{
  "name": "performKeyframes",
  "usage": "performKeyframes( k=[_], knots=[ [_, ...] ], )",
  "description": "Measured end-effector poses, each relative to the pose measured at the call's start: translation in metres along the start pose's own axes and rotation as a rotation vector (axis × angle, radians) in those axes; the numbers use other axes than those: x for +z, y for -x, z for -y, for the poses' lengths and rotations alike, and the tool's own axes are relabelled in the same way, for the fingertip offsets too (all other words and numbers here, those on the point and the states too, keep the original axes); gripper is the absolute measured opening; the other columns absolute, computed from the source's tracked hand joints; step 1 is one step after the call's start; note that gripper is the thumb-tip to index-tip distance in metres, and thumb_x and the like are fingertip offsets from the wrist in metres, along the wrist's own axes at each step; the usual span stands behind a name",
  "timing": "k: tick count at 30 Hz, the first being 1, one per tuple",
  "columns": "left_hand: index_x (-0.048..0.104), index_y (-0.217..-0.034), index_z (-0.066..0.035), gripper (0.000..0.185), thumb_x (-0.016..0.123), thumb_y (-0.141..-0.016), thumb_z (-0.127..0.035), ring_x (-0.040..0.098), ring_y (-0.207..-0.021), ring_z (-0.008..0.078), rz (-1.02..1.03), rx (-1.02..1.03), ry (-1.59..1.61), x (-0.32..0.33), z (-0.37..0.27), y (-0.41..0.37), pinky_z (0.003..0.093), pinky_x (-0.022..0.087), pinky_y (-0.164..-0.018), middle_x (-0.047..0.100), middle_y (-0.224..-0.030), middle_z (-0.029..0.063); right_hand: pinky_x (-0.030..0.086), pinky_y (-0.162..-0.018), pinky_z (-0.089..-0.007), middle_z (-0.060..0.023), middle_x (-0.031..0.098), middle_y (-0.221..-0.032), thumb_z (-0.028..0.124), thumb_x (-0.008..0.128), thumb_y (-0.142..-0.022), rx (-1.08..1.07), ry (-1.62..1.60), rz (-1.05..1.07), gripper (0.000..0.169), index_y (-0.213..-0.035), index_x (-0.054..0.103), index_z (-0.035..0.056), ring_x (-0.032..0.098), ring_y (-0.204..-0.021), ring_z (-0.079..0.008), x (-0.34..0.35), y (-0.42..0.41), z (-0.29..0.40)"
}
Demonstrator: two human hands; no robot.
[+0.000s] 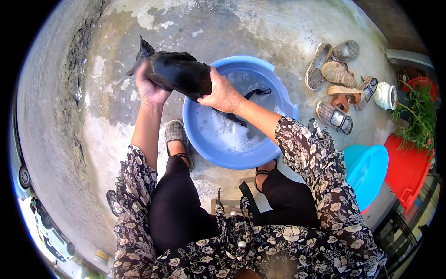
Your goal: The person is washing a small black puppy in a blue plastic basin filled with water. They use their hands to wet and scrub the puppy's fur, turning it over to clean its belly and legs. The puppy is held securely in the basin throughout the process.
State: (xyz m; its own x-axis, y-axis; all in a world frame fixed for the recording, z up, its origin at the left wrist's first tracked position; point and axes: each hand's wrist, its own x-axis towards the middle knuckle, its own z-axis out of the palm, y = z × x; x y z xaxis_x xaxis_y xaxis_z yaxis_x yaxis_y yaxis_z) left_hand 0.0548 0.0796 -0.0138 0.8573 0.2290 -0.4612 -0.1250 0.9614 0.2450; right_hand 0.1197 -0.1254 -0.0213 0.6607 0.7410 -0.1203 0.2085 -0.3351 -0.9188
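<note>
A wet black animal (pixel 181 71), a cat or a small dog, is held up between my two hands over the edge of a blue plastic tub (pixel 223 161). My left hand (pixel 153 87) supports it near the head and chest, with the fingers partly hidden behind it. Around its hindquarters my right hand (pixel 224 90) is closed. The pointed ears face left, away from the tub. Its dark hind leg (pixel 230 118) and tail (pixel 256 92) hang into soapy water (pixel 226 136) with white foam in the tub.
Several plaid shoes (pixel 331 113) and sandals lie on the concrete floor to the right, beside a white pot (pixel 385 96) and green plants (pixel 414 122). A cyan basin (pixel 369 171) and a red tub (pixel 406 167) stand at the right. Parked cars (pixel 52 230) show at lower left.
</note>
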Motion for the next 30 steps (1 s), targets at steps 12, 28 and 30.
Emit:
performKeyframes(
  k=[12,28,30],
  knots=[
    [0.057,-0.117,-0.003,0.051,0.06,-0.081,-0.04,0.055,-0.11,0.0328,0.207,-0.006,0.023,-0.027,-0.027,0.017,0.0467,0.042,-0.099,0.06,-0.119,0.0149,0.042,-0.088,-0.0423,-0.0182,0.06,-0.102,0.022,0.07,-0.06,-0.105,0.115,0.12,0.078,-0.126,0.039,-0.005,0.057,-0.099,-0.0342,0.0,0.01,0.029],
    [0.062,-0.11,-0.002,0.053,0.068,-0.076,-0.042,0.037,-0.128,0.0424,0.274,0.004,0.006,-0.018,-0.021,0.034,0.0584,0.032,-0.105,0.047,-0.132,0.0218,0.039,-0.08,-0.0401,-0.0152,0.058,-0.099,0.019,0.068,-0.06,-0.211,0.182,0.146,0.063,-0.114,0.044,-0.0038,0.057,-0.097,-0.0295,0.02,0.021,0.042],
    [0.057,-0.117,0.0,0.058,0.064,-0.078,-0.042,0.033,-0.131,0.0411,0.101,0.011,-0.033,-0.04,-0.022,0.024,0.0561,0.026,-0.108,0.041,-0.139,0.0204,0.04,-0.08,-0.0417,-0.0164,0.058,-0.104,0.022,0.066,-0.063,-0.156,0.225,0.113,0.059,-0.113,0.045,-0.0022,0.057,-0.101,-0.0304,0.026,0.016,0.027]
  ],
)
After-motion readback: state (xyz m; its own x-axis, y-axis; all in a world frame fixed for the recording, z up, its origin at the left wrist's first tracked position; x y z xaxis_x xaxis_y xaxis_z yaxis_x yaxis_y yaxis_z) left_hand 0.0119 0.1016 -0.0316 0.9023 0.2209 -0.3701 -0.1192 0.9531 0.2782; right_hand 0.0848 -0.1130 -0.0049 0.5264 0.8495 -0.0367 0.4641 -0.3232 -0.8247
